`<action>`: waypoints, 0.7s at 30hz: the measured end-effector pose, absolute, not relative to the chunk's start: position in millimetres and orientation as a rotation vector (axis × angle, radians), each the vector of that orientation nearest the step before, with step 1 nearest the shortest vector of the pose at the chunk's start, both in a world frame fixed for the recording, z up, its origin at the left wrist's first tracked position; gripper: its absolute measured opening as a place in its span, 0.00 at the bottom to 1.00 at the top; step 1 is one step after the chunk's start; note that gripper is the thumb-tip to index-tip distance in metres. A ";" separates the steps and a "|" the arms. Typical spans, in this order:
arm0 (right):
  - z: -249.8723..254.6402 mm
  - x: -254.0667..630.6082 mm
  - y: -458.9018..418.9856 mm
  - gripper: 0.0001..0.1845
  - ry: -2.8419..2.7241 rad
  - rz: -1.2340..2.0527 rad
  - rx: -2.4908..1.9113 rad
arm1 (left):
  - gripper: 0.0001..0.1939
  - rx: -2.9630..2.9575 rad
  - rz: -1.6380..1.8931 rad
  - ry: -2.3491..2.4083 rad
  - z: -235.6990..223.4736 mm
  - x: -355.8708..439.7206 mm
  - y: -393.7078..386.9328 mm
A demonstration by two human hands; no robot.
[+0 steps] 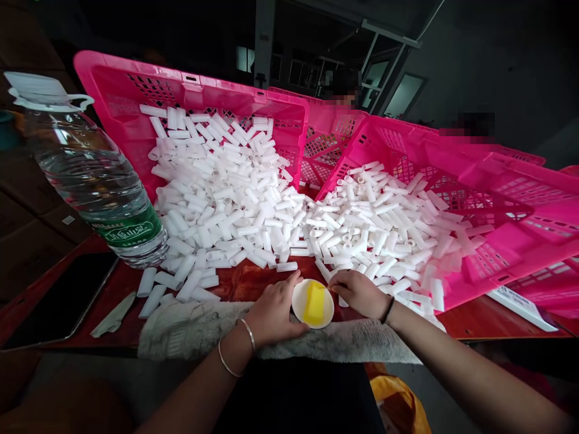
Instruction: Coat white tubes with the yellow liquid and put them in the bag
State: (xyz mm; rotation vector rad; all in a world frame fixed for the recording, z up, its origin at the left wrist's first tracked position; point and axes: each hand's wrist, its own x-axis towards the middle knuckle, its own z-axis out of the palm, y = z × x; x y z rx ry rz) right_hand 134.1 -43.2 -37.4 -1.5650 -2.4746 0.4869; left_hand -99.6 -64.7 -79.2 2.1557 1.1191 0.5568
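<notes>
My left hand (274,310) curls round the left side of a small white dish (326,308) that holds a yellow block (313,302). My right hand (359,292) is closed in a pinch at the dish's right rim, its fingertips touching the yellow block with something thin I cannot make out. The dish rests on a grey-white cloth (190,328) at the near edge of a red-brown table (246,282). Just beyond my hands lie heaps of short white plastic tubes (235,199), spilling from tilted pink crates.
A pink crate (136,102) stands at the left and another pink crate (506,199) at the right, with more behind. A large clear water bottle (94,175) stands far left. A dark phone (63,301) and a white strip (113,316) lie near the left edge.
</notes>
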 end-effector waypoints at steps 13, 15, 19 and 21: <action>-60.8 139.5 -31.6 0.11 -2.243 0.804 -1.241 | 0.55 2.142 0.577 1.108 -80.1 -99.3 -64.6; -62.9 139.6 -23.4 0.11 -2.307 0.762 -1.224 | 0.54 2.130 0.542 1.128 -78.3 -99.1 -64.5; -63.5 144.6 -10.8 0.09 -2.346 0.712 -1.233 | 0.54 2.120 0.505 1.144 -77.7 -98.8 -63.7; -62.0 149.4 -7.8 0.09 -2.356 0.705 -1.241 | 0.55 2.126 0.513 1.139 -78.7 -99.0 -63.0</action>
